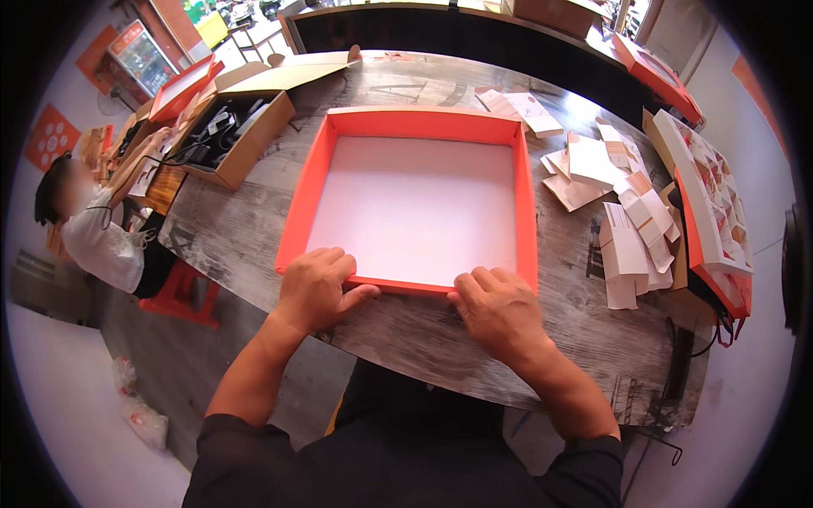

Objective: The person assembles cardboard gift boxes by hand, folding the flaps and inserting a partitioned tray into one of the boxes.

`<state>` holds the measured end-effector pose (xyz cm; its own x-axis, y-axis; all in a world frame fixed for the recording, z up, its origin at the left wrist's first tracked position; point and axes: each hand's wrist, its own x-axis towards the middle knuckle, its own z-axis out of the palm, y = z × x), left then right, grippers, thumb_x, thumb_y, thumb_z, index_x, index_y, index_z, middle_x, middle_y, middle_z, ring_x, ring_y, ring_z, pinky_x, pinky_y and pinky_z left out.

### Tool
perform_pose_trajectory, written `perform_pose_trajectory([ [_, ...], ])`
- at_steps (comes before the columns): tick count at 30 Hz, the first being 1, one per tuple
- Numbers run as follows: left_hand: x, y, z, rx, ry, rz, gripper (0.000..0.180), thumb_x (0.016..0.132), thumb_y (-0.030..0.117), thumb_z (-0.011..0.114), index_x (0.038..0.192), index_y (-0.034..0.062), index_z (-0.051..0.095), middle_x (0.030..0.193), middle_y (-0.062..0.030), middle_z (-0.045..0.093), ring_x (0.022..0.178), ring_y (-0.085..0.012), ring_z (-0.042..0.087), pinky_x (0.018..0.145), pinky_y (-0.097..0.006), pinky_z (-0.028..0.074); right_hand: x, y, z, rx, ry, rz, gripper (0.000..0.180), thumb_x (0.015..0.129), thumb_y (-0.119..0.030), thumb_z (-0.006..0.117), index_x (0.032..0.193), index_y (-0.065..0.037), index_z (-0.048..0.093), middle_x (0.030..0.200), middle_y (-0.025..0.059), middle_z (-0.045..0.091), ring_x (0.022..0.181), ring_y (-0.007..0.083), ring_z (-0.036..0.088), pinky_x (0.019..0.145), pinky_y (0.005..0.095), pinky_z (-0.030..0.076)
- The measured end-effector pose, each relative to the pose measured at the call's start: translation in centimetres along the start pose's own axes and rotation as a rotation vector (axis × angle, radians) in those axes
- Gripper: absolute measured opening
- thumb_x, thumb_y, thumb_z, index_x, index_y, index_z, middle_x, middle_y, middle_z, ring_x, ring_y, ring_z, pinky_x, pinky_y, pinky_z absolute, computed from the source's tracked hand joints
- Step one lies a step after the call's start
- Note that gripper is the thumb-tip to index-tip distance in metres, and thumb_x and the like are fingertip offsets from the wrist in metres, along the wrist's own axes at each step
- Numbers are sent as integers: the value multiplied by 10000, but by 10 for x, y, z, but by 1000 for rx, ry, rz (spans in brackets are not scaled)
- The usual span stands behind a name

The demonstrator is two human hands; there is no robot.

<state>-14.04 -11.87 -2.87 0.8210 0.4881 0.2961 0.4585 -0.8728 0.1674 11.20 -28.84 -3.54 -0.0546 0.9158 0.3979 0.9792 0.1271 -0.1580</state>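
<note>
An orange-red box tray [527, 203] with upright walls and a plain white inside lies open on the wooden table [406, 339] in front of me. My left hand [320, 288] grips its near wall close to the left corner, fingers curled over the rim and thumb on the outer side. Near the right corner, my right hand [498, 311] grips the same wall with its fingers bent over the edge. Both thumbs point toward each other along the near wall. Nothing lies inside the tray.
Folded white card pieces [627, 237] are heaped right of the tray. Beyond them leans a white compartmented insert [699, 190] in a box. At the far left, a cardboard box [254, 140] holds dark cables. Another person [106, 237] sits on a red stool [182, 296] at the left.
</note>
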Motion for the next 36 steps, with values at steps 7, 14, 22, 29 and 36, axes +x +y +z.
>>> perform_pose_trajectory([
  [7,3,-3,-1,28,-28,31,533,846,578,760,809,67,614,802,-115,620,786,-344,647,700,-454,517,-2,2,10,7,-20,36,257,933,-352,719,889,-111,644,843,59,640,786,253,651,722,394,524],
  [14,3,22,5,56,108,66,536,880,604,716,862,74,639,824,-110,637,791,-325,639,708,-434,506,-1,-1,7,16,15,24,288,928,-379,719,852,-118,622,796,51,631,743,242,658,680,403,524],
  [22,4,32,13,53,137,59,569,908,609,684,710,87,579,684,-89,613,673,-307,637,639,-437,503,-7,-8,-3,17,-65,63,278,987,-347,669,887,-88,652,810,81,658,776,279,661,723,432,519],
  [29,9,30,12,39,26,-5,571,934,617,652,695,100,609,682,-102,651,678,-311,673,621,-445,523,-5,3,7,110,-31,37,274,980,-338,647,850,-98,622,751,92,661,708,305,690,657,455,540],
  [36,-4,42,9,14,12,-19,526,951,578,656,771,84,628,711,-111,652,708,-340,674,637,-453,521,-10,3,3,76,-73,-21,289,947,-371,690,887,-93,641,803,96,675,763,302,688,677,446,525],
])
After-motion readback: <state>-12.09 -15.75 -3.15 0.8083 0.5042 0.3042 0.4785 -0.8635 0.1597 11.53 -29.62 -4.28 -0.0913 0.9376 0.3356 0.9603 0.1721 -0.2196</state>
